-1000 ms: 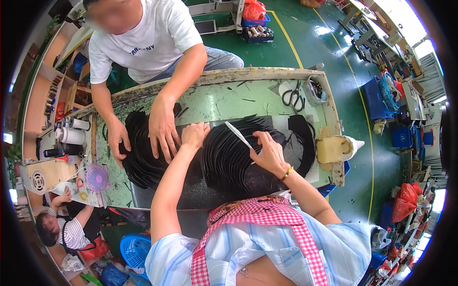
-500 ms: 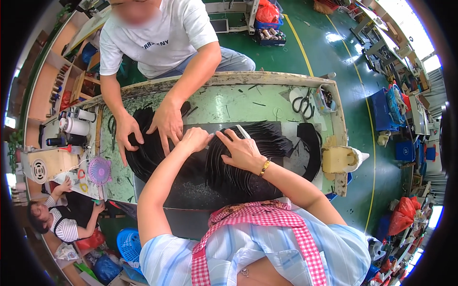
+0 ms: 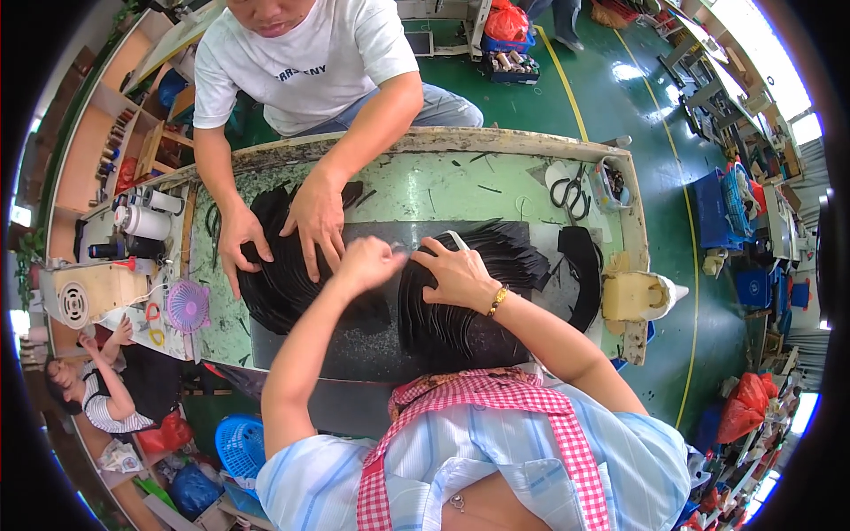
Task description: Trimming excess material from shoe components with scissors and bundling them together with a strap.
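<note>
My left hand (image 3: pixel 370 264) is closed over the gap between two piles of thin black strips. A small translucent thing (image 3: pixel 402 249) shows at its fingertips, too blurred to name. My right hand (image 3: pixel 454 276), a yellow bracelet at the wrist, grips the right pile of black strips (image 3: pixel 443 327) with bent fingers, thumb apart. A slim white tool (image 3: pixel 458 240) sticks out past those fingers; its other end is hidden. Across the table, a co-worker's two hands (image 3: pixel 316 217) press on the left pile of black strips (image 3: pixel 279 305). Both piles lie on a dark board (image 3: pixel 372 350).
Black-handled scissors (image 3: pixel 569 192) lie at the far right, beside a clear box of small parts (image 3: pixel 613 183). A curved black piece (image 3: pixel 582 281) rests near a yellow block (image 3: pixel 627 301). Thread spools (image 3: pixel 142 221) and a purple fan (image 3: pixel 188 305) stand left. A raised rim edges the table.
My left hand has lifted slightly and turned into a tighter fist. The right fingers have bent more over the strips. The person at far left has shifted, and someone's legs appear at the top.
</note>
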The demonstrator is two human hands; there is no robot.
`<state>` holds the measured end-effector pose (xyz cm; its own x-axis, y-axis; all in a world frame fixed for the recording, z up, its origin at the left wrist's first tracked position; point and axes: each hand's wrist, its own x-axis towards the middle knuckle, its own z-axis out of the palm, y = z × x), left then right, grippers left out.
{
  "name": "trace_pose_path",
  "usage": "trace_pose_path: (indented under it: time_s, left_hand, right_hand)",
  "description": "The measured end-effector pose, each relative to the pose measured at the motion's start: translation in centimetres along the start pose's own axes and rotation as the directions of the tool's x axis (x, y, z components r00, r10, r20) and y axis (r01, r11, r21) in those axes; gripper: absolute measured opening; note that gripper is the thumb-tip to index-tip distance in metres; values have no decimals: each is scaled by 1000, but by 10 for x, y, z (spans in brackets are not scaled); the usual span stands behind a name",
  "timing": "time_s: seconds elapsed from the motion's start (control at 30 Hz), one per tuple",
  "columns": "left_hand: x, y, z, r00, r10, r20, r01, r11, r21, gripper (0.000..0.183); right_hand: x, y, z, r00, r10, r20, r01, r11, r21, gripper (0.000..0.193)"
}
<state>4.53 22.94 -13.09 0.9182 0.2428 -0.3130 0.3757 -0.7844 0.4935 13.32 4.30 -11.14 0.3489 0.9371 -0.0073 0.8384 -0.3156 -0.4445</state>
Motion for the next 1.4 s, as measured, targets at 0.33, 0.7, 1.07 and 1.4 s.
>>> trace_pose_path:
  time_s: [0.33, 0.7, 1.07, 1.4]
  left_hand:
    - [-69, 97, 72, 936, -127, -329, 208, 952, 225, 123]
    - [-67, 114, 92, 937, -205, -284, 297, 893, 337, 133]
    - [-66, 116, 90, 935, -236, -266, 327, 864, 382, 136]
    - [-64, 115, 91, 961, -152, -231, 237, 883, 405, 137]
  right_hand:
    - [-68, 10, -60, 934, 290, -210, -259, 952, 165, 46]
    - [-181, -37, -30, 978, 153, 143, -199, 890, 411, 19]
    - [-212, -39, -31, 961, -2, 276, -60, 974, 218, 19]
    - [-152, -42, -35, 895, -294, 335, 276, 956, 102, 9]
